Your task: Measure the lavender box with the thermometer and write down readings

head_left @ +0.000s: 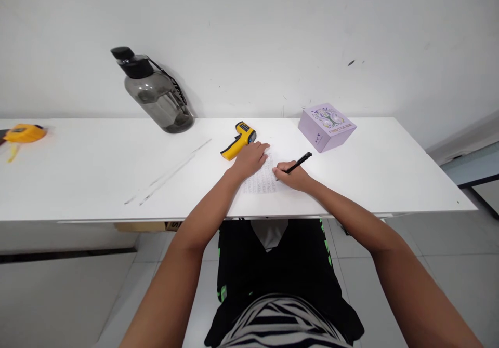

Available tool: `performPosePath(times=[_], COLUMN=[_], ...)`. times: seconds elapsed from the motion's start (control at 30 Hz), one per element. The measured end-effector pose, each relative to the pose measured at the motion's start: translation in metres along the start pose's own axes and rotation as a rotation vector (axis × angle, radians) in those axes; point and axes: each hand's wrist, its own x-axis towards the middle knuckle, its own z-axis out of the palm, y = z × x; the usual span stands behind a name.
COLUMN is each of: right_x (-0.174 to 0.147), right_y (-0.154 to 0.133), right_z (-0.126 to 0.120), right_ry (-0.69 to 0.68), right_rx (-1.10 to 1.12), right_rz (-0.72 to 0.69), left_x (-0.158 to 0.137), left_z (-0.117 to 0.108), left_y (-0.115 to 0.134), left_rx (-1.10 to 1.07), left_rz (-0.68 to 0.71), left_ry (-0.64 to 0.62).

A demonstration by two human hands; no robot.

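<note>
Pen (299, 163) — in right fingers (281, 173); paper (259, 183) — beneath left fingers (260, 149).

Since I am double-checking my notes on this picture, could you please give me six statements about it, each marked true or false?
1. The right hand holds a black pen. True.
2. The left hand rests on the sheet of paper. True.
3. The sheet of paper is blank. False: rows of small marks cover much of it.
4. The yellow gun-shaped device lies between the bottle and the purple box. True.
5. The bottle is to the right of the purple box. False: it is to the left.
6. The left hand holds the purple box. False: neither hand touches it.
</note>
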Motion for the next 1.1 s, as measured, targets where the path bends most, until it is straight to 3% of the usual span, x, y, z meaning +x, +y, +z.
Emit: performPosePath(times=[0.63,1.1], right_x=[0.000,-0.001], right_y=[0.004,0.006], right_z=[0.002,0.004], right_ry=[0.063,0.092], right_rx=[-0.009,-0.058], right_rz=[-0.016,-0.024], left_x=[0.000,0.004], left_z=[0.006,0.019], left_y=[-0.005,-0.010], left_rx=[-0.020,0.000], left_rz=[0.015,0.035], left_ry=[0.037,0.137])
